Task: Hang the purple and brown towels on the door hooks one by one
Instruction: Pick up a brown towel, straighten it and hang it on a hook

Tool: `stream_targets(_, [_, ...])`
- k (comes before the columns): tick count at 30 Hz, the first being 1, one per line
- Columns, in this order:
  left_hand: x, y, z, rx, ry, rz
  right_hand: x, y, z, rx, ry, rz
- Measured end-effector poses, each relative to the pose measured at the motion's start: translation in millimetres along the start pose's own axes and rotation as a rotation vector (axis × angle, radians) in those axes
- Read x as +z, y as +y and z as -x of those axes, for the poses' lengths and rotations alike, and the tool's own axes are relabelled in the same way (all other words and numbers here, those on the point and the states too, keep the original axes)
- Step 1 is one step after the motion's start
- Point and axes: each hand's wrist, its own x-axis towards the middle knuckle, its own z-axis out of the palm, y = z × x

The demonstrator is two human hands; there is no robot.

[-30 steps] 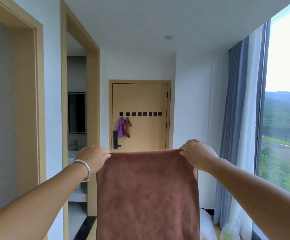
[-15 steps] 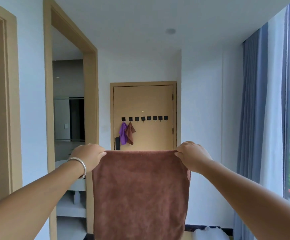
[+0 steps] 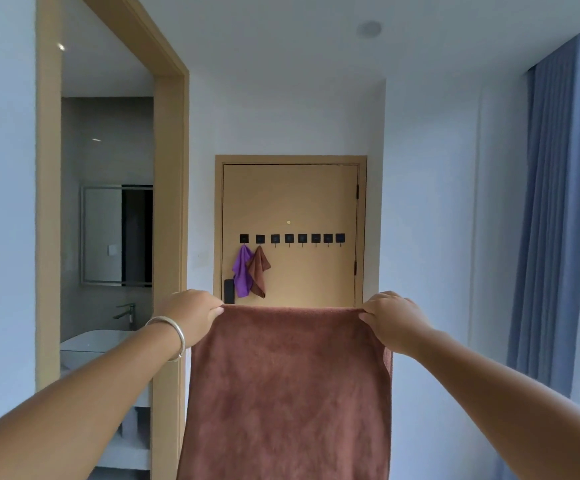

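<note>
Head view showed both arms stretched fwd w/ a large brown towel (image 3: 288, 393) held up between them, well short of the door (image 3: 292, 202). Left hand (image 3: 191, 313) pinched the top-left corner, fingers curled over the edge; right hand (image 3: 392, 320) gripped the top-right corner the same way. Top edge was pulled taut, rest hung straight down past the bottom of frame.

On the door, a row of black hooks (image 3: 290, 239): a small purple towel (image 3: 241, 271) hung from the 1st hook on the left, a small brown towel (image 3: 259, 271) from the 2nd, touching each other. Other hooks looked bare.

Cloth looked soft, plush, limp, prob. light and not slippery or fragile. Best taken by a corner or bunched at mid top edge to catch a free hook; any hang loop couldn't be made out.
</note>
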Motion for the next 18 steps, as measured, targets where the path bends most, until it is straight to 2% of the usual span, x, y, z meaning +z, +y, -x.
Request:
stream_targets(8, [85,-69,-109,0.013,0.000,0.022,61,-16,-112,0.046,-0.008,-0.011])
stream_targets(18, [183,-103,-220,0.027,-0.034,0.000,140,-3,-233,0.018,-0.010,-0.035])
